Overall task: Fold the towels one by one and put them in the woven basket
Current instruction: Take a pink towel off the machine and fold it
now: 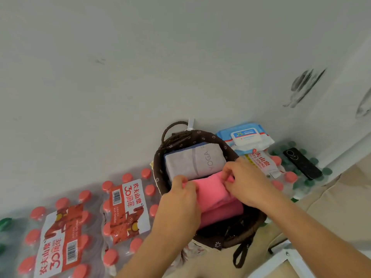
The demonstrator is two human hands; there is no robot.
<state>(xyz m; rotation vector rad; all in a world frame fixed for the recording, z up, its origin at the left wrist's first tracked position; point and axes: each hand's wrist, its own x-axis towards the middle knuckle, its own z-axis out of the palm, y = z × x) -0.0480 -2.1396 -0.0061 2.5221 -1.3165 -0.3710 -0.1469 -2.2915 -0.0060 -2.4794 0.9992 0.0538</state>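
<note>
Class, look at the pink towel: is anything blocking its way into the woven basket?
Nothing visible does. The pink towel already sits inside the woven basket, beside the grey towel filling the far side; the left hand and right hand pinch it.

Grey towel (194, 161) and pink towel (212, 189) are filling the woven basket (157, 171), near end open — bottle packs (128, 205) are crowding its left, wipes pack (247, 137) its right.

Pale wall (140, 57), flat even light.
Dark smudges (305, 85) up-right of fingers (230, 171); beige fabric surface (331, 201), white frame (289, 257) lower right.
</note>
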